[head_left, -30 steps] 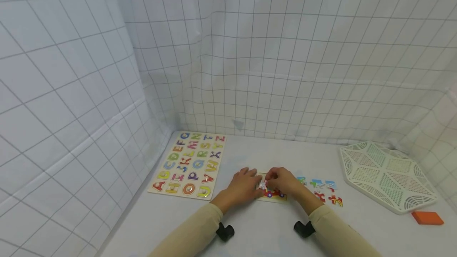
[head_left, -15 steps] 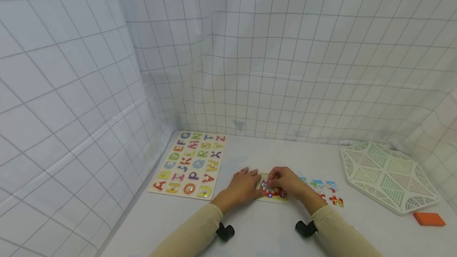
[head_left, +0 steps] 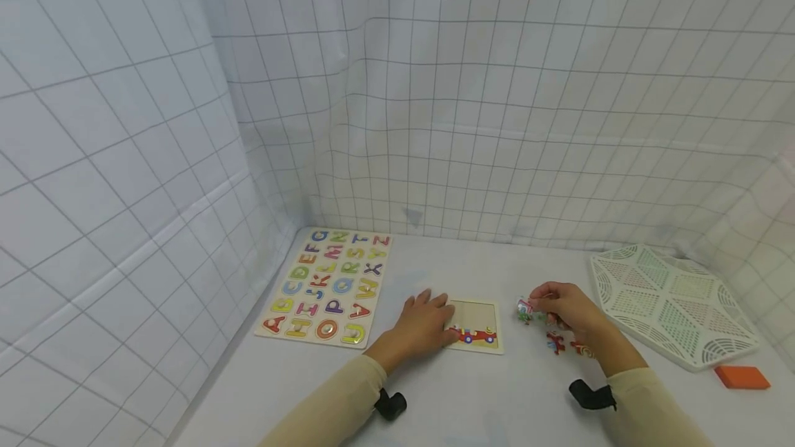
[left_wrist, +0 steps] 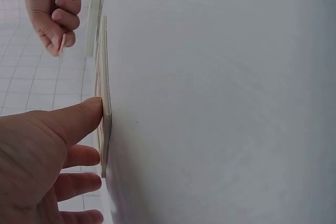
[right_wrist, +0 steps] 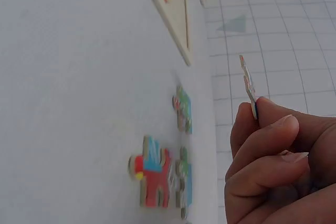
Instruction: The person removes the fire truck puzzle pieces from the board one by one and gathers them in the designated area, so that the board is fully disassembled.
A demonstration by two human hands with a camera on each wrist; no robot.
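My left hand [head_left: 422, 324] rests on the left edge of a small wooden puzzle board [head_left: 500, 330]; in the left wrist view its thumb touches the board and the other fingers are extended. A red vehicle picture [head_left: 475, 336] lies along the board's lower part, and bare wood shows above it. To the right of the board, my right hand [head_left: 568, 309] pinches a thin jigsaw piece [right_wrist: 249, 85] between thumb and forefinger, raised off the table. Beneath and beside that hand are loose jigsaw pieces [head_left: 555, 342], one red and blue [right_wrist: 156, 174]; the hand partly hides them.
An alphabet board [head_left: 329, 288] with coloured letters lies at the left. On the right sit a pale hexagonal patterned panel [head_left: 677, 302] and an orange block [head_left: 742, 377]. White gridded cloth [head_left: 435, 123] rises behind the white table [head_left: 447, 405].
My right hand has moved right, from over the puzzle board to above the loose pieces, carrying the pinched jigsaw piece. More of the board shows now. The left hand has stayed put.
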